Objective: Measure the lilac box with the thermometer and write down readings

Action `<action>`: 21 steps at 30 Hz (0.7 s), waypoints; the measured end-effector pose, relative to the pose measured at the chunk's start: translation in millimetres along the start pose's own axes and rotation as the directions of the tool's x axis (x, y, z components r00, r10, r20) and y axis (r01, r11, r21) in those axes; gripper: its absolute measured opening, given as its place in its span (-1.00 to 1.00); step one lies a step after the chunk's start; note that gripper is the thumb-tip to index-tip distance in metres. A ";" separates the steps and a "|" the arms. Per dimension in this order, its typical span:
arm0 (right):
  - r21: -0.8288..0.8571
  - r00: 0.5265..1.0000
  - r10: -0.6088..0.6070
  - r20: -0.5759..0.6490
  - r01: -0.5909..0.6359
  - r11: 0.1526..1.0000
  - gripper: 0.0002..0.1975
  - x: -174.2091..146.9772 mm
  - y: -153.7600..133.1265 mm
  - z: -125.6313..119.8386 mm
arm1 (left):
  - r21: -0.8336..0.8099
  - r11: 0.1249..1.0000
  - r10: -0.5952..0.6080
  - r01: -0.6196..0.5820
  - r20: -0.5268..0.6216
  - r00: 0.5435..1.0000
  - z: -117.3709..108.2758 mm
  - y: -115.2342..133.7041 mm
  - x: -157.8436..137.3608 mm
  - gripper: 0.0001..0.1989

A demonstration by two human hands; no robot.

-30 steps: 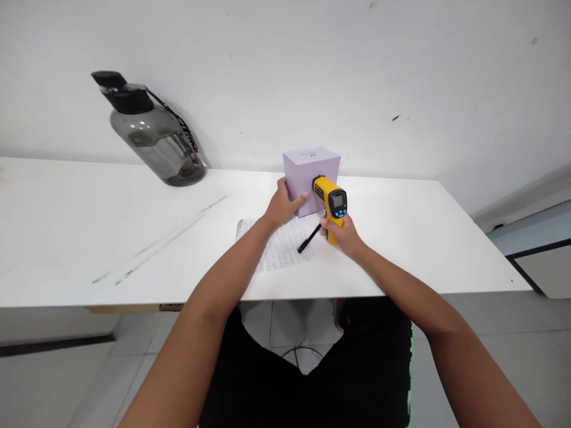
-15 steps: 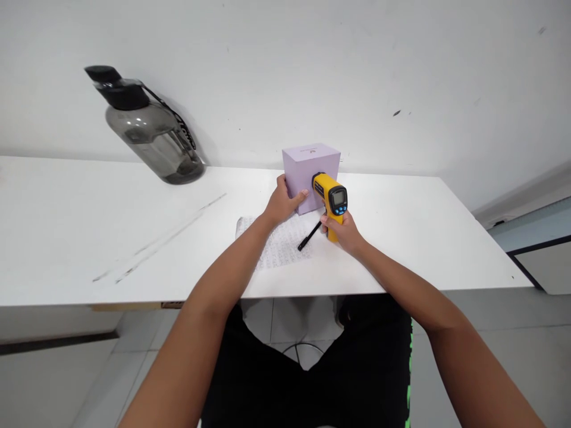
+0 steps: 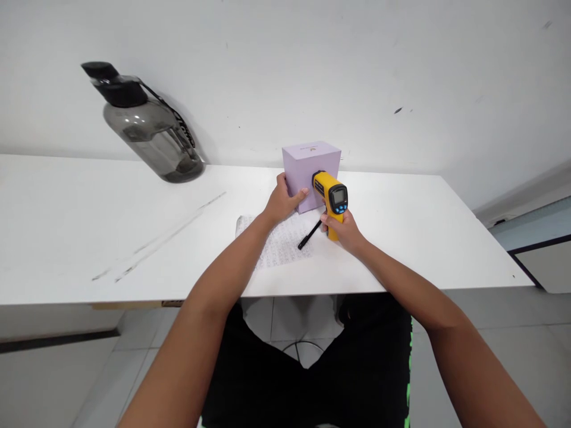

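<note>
While left hand (image 3: 281, 200), half-open, clasps lilac box (image 3: 304, 165) by its left side, thumb on its front, right hand (image 3: 350, 230) curled round yellow thermometer gun (image 3: 331, 188) grip, nose at box front, box on white table (image 3: 410, 238), pen (image 3: 308, 236) and paper (image 3: 283, 245) before box, bottle (image 3: 149, 139) left of box.

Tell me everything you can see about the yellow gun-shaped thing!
The yellow-and-black gun-shaped tool looks plastic. Its back has a small grey screen in a black frame, above blue buttons. The person's right grip is closed around its handle, which points down towards the table. Its black nose points towards the lilac box; whether they touch is unclear.
</note>
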State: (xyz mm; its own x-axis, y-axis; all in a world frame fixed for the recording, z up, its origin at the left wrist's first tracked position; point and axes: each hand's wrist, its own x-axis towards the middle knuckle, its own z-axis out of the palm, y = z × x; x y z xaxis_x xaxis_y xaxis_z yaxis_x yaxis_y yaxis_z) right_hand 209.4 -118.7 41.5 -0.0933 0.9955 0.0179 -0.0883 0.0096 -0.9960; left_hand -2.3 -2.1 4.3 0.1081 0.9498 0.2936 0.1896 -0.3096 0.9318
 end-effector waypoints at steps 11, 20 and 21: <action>-0.013 1.000 0.008 0.001 -0.008 1.000 -0.29 -0.8 -2.5 -0.5 | -0.022 1.000 0.010 -0.010 0.015 1.000 1.3 0.1 -0.8 -0.05; 0.013 0.999 0.028 -0.038 -0.028 1.000 -0.34 -0.8 -5.8 3.0 | 0.002 1.000 -0.027 0.027 0.008 1.000 0.8 5.4 -1.6 -0.04; 0.022 0.998 0.033 -0.045 -0.032 0.999 -0.34 -0.9 -6.0 3.5 | 0.002 1.000 -0.028 0.028 0.008 1.000 0.9 5.5 -1.3 -0.05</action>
State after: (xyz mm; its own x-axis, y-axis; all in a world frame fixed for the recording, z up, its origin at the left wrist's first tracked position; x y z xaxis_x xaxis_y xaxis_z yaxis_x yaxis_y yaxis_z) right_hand 206.5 -120.0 47.8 -0.0515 0.9985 -0.0186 -0.1072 -0.0241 -0.9939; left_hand -0.6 -5.1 8.8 0.1102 0.9578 0.2656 0.1947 -0.2828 0.9392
